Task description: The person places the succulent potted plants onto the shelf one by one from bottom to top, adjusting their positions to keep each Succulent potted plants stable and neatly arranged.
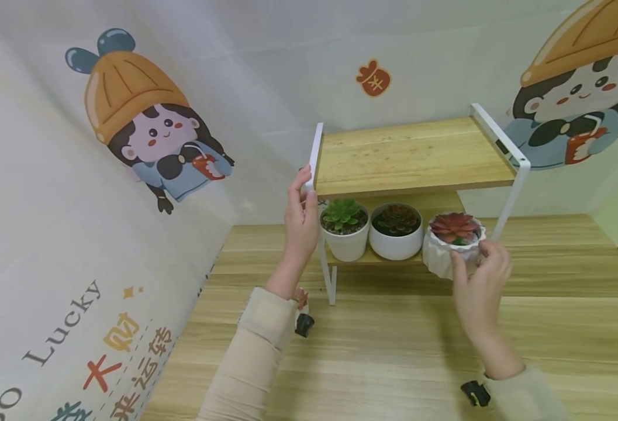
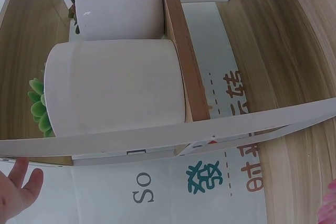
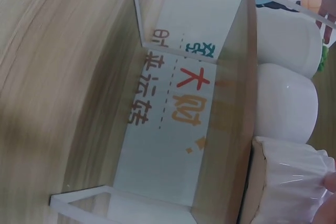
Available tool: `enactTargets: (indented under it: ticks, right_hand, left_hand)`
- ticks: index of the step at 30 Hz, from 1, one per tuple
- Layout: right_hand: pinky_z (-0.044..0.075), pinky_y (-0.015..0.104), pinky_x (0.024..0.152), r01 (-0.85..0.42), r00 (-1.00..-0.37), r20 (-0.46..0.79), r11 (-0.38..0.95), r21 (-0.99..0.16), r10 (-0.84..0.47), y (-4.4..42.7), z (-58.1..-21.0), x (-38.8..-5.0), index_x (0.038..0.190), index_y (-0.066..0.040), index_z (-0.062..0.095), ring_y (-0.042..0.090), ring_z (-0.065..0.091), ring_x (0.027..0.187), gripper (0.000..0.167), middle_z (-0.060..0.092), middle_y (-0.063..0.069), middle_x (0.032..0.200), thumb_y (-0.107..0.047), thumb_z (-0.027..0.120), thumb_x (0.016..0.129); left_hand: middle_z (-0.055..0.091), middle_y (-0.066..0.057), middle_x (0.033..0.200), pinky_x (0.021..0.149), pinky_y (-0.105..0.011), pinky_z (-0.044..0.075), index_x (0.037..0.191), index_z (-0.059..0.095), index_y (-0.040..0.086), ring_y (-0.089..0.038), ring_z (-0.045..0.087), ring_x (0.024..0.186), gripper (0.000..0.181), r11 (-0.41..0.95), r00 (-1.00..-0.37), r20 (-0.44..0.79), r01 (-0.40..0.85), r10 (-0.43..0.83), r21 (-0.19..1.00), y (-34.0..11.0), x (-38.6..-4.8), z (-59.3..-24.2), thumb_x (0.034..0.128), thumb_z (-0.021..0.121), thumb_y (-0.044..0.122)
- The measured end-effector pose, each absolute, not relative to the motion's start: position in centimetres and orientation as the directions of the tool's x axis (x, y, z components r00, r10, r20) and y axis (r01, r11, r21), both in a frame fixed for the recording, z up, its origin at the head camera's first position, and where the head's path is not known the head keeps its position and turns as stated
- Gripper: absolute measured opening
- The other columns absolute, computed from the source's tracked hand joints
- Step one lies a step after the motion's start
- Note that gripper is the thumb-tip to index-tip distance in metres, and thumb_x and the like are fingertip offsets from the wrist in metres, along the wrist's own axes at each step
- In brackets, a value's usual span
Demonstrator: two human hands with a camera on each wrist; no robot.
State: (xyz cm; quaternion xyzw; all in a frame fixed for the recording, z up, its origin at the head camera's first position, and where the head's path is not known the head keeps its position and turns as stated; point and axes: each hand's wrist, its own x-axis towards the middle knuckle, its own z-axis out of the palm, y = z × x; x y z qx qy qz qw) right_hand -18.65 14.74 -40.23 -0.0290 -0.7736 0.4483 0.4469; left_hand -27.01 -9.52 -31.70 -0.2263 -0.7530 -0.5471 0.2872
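A two-tier rack with wooden boards (image 1: pixel 414 155) and a white metal frame (image 1: pixel 508 204) stands on the table. My right hand (image 1: pixel 482 280) pinches a white ribbed pot (image 1: pixel 437 257) holding a red succulent (image 1: pixel 453 228), at the right end of the lower board. Whether that pot's base rests fully on the board cannot be told. My left hand (image 1: pixel 302 225) touches the frame's upper left side with fairly straight fingers. On the lower board, a white pot (image 2: pixel 115 87) with a green succulent (image 1: pixel 342 214) stands left of a rounder white pot (image 1: pixel 397 245) with a dark reddish succulent (image 1: pixel 398 219).
Below my left forearm, a small pink plant (image 1: pixel 301 297) is partly hidden by the sleeve. The wood-grain table (image 1: pixel 382 356) extends in front of the rack. A printed cloth (image 1: pixel 266 70) with cartoon figures hangs behind and to the left.
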Motion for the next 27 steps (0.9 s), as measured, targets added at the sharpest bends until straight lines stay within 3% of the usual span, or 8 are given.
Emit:
enactTargets:
  ticks: [4, 9, 14, 19, 27]
  right_hand:
    - [0.028, 0.045, 0.093, -0.394, -0.551, 0.705, 0.605, -0.692, 0.447, 14.5, -40.8, -18.7, 0.096, 0.015, 0.04, 0.042, 0.035, 0.109, 0.028, 0.038, 0.034, 0.111, 0.002, 0.061, 0.082]
    - [0.027, 0.055, 0.097, -0.404, -0.541, 0.754, 0.672, -0.621, 0.372, 14.4, -41.7, -18.5, 0.095, 0.013, 0.044, 0.048, 0.034, 0.113, 0.022, 0.038, 0.034, 0.118, 0.005, 0.06, 0.082]
    - [0.03, 0.06, 0.097, -0.404, -0.545, 0.799, 0.755, -0.517, 0.256, 14.3, -42.9, -18.0, 0.106, 0.011, 0.048, 0.051, 0.034, 0.119, 0.031, 0.035, 0.034, 0.13, 0.007, 0.062, 0.079]
    - [0.032, 0.064, 0.093, -0.376, -0.54, 0.828, 0.837, -0.398, 0.15, 14.3, -43.9, -17.7, 0.117, 0.009, 0.046, 0.055, 0.034, 0.118, 0.044, 0.032, 0.037, 0.132, 0.007, 0.062, 0.076]
    - [0.014, 0.055, 0.108, -0.433, -0.531, 0.846, 0.846, -0.312, 0.04, 14.0, -45.2, -17.4, 0.124, 0.017, 0.04, 0.052, 0.017, 0.13, 0.053, 0.017, 0.029, 0.146, 0.016, 0.05, 0.072]
  left_hand:
    - [0.034, -0.008, 0.145, 0.077, -0.03, 0.043, 0.129, 0.036, 0.003, -0.027, 0.05, 0.1, 0.031, 0.306, -0.742, 0.67, 0.644, 0.027, 0.701, -9.5, -27.0, -31.7, 0.099, 0.034, 0.012]
    - [0.034, -0.006, 0.145, 0.078, -0.03, 0.043, 0.129, 0.036, 0.003, -0.027, 0.05, 0.101, 0.031, 0.309, -0.748, 0.663, 0.638, 0.03, 0.706, -9.5, -26.9, -31.7, 0.0992, 0.034, 0.014]
    - [0.034, -0.006, 0.145, 0.078, -0.031, 0.044, 0.128, 0.036, 0.003, -0.028, 0.05, 0.101, 0.031, 0.311, -0.75, 0.661, 0.636, 0.032, 0.707, -9.5, -26.8, -31.7, 0.0992, 0.034, 0.013]
    - [0.034, -0.005, 0.145, 0.078, -0.032, 0.044, 0.129, 0.036, 0.003, -0.028, 0.05, 0.101, 0.031, 0.314, -0.752, 0.658, 0.633, 0.033, 0.708, -9.5, -26.9, -31.7, 0.0992, 0.034, 0.014]
    - [0.034, -0.005, 0.145, 0.081, -0.032, 0.044, 0.129, 0.036, 0.003, -0.027, 0.05, 0.104, 0.032, 0.308, -0.75, 0.661, 0.635, 0.026, 0.709, -9.6, -27.0, -31.7, 0.099, 0.034, 0.014]
